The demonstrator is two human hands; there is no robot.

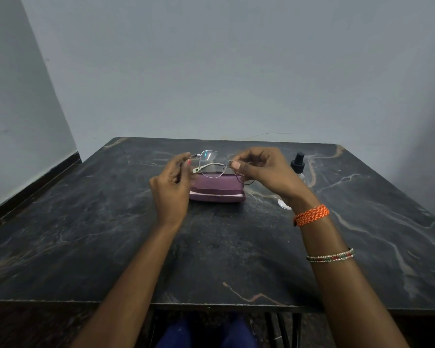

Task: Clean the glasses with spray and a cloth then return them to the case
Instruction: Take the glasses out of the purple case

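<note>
Thin metal-framed glasses (212,164) hang in the air just above a purple case (216,190) that lies on the dark marble table (211,247). My left hand (172,185) pinches the frame's left end. The frame's right hinge is pinched between thumb and fingers of my right hand (263,172). One white-tipped temple arm is folded across behind the lens. A pale cloth edge (215,194) shows at the case's front seam. A clear spray bottle (297,165) with a black nozzle stands right of the case, partly hidden by my right hand.
The table's far edge meets a grey wall (211,71). A dark skirting strip (35,182) runs along the left. My knees in blue fabric (206,332) show below the table's near edge.
</note>
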